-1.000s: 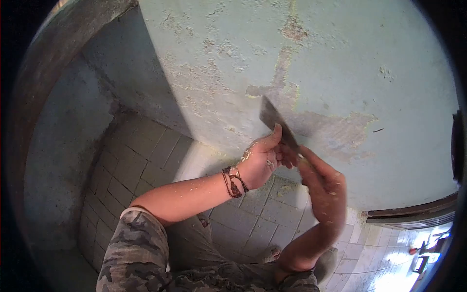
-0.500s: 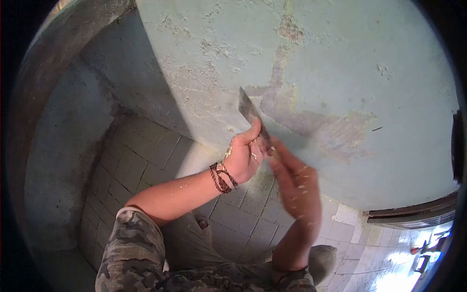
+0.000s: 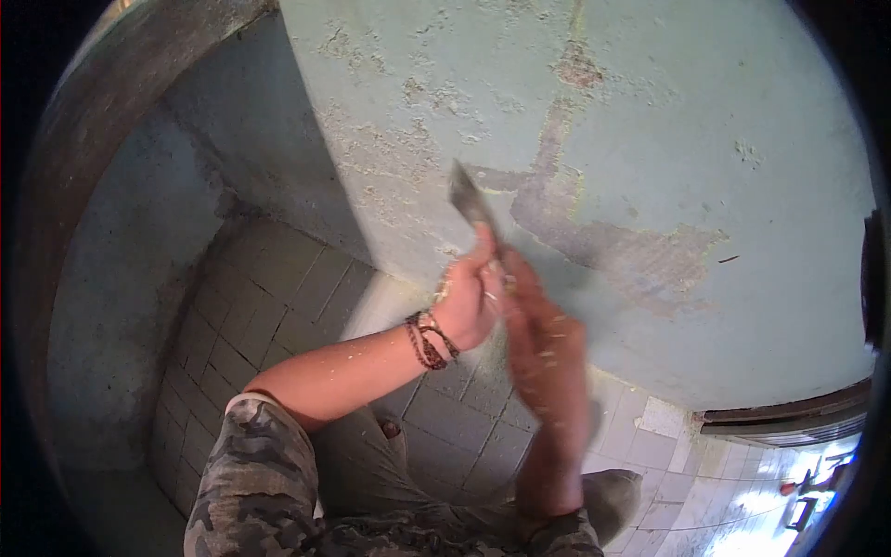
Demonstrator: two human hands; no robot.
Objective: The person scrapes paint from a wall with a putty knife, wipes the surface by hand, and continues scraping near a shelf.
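Observation:
A scraper with a flat metal blade points up and left in front of the wall; motion blurs it. My right hand is closed around its lower end, and the handle is mostly hidden by the fingers. My left hand, with a braided bracelet at the wrist, has its thumb against the blade and its fingers curled beside it. Pale flakes stick to both hands and forearms. Behind them is the pale green wall, with a bare grey patch where paint is gone.
Grey floor tiles lie below, between my knees. To the left are a shadowed wall recess and a curved brown edge. At the lower right a dark slatted frame meets the shiny floor.
My right hand has moved left and closer to my left hand, and the scraper stands slightly steeper. My left hand stays nearly in place. The view has shifted slightly.

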